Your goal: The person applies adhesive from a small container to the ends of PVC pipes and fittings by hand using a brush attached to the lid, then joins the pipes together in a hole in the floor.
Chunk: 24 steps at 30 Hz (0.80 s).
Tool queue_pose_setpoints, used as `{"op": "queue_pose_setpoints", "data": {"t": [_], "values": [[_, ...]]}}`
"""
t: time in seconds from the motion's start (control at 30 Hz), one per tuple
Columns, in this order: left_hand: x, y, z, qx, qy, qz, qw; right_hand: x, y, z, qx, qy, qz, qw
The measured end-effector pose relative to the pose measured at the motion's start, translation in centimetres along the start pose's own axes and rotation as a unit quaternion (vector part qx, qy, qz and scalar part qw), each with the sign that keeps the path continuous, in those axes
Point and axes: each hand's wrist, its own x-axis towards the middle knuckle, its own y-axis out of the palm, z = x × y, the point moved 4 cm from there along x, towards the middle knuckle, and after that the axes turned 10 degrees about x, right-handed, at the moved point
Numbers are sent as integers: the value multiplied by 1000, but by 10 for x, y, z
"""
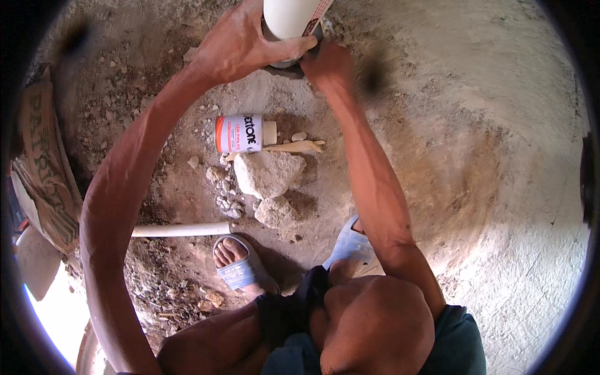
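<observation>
At the top edge of the head view a thick white plastic pipe (289, 19) stands with its lower end at a dark grey ring-like part (286, 62). My left hand (240, 47) is wrapped round the pipe low down, its thumb lying across the front where white meets grey. Pressed up to the right side of the grey part is my right hand (328, 64). Its fingers are curled in and shaded, so what they pinch, if anything, is hidden. The pipe's upper end lies outside the picture.
Between my arms is a white-and-orange labelled can (239, 133) beside a wooden stick (294, 147) and pale rocks (269, 175). A thin white pipe (181, 230) lies near my left sandal (240, 269). A woven sack (50, 169) lies left; a rough plastered wall (531, 187) rises right.
</observation>
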Motion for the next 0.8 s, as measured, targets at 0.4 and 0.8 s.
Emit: {"op": "queue_pose_setpoints", "data": {"t": [0.4, 0.8], "values": [[3, -6, -12, -36, 6, -3, 999, 15, 1, -12, 129, 128, 70, 981], [-3, 0, 6, 18, -29, 19, 999, -5, 3, 15, 51, 117, -9, 992]]}}
